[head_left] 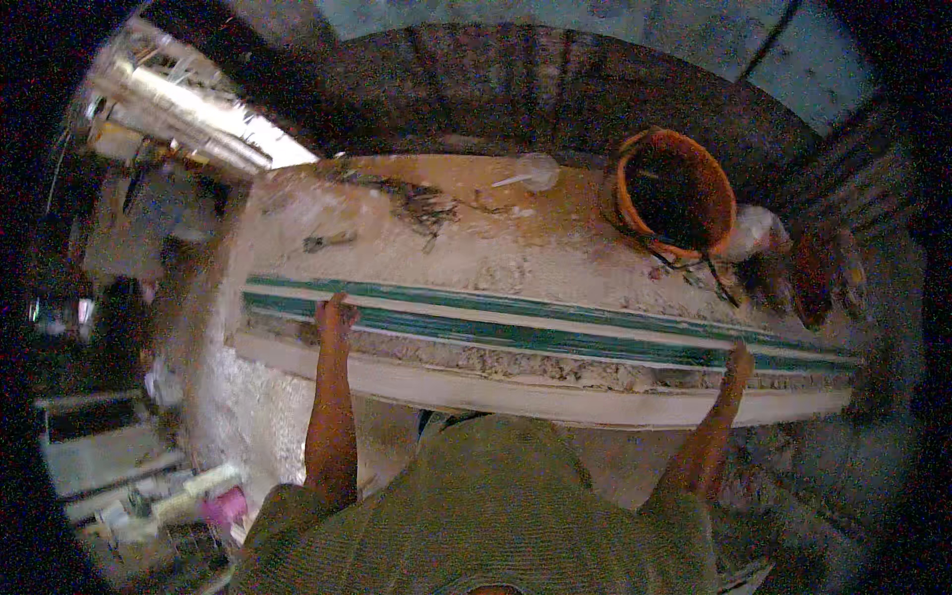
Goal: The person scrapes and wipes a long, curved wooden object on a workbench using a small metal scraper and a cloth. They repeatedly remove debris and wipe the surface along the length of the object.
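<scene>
A long, straight green-and-white strip (535, 335) lies across the worktable in front of me, its green bands running lengthwise with a pale band between them. Toward its left end, my left hand (337, 310) is closed on it. My right hand (739, 360) grips it near the right end. Both arms reach forward, wide apart. The finger detail is blurred, and the underside of the strip is hidden. Along its near side runs a rough, crumbly grey band, then the pale front edge (476, 392) of the table.
An orange-rimmed bucket (625, 188) with a dark inside stands at the back right, beside a whitish bag (759, 233). A clear round scoop-like thing (538, 172), dark fibres (421, 206) and a small tool (330, 240) lie on the dusty tabletop (555, 233). A pink object (224, 507) sits lower left.
</scene>
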`<state>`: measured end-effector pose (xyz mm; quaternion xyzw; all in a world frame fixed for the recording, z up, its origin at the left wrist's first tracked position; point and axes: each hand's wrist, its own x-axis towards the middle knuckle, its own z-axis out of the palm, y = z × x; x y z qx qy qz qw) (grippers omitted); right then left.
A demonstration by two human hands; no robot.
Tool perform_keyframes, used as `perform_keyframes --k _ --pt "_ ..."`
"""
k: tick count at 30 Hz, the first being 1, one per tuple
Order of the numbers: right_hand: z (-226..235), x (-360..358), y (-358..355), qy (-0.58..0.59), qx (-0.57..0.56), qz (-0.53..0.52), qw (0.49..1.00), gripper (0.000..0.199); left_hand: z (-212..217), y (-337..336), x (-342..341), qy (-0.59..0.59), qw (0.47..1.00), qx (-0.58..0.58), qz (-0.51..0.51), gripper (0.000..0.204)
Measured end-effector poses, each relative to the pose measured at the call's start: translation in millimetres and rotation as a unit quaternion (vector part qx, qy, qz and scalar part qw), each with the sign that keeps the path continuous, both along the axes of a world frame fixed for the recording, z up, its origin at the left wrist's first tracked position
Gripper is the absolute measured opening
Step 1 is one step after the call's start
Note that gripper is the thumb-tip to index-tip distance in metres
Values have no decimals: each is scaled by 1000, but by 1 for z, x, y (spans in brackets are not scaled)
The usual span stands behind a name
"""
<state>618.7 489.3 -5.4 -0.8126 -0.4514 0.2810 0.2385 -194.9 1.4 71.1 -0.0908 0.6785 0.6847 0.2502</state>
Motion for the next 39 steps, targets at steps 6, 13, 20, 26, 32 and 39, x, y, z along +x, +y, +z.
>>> perform_keyframes --k 6,13,20,26,32,39 --pt "-14 7 -40 -86 55 93 990 46 2 -36 -25 10 994 -104 -26 32" --pt "-26 -18 -19 2 288 246 925 56 0 -20 -19 133 978 -148 -66 40" --pt "3 -58 15 -122 119 256 952 43 -3 5 12 265 880 -366 -146 62" --pt "16 -95 23 -380 -27 345 858 38 -9 13 63 368 715 -540 -247 80" --pt "-14 -111 -6 -560 156 250 774 39 7 12 83 361 672 -572 -302 75" --pt "-3 -122 -34 -565 113 283 767 64 -44 -7 58 476 622 -542 -305 69"
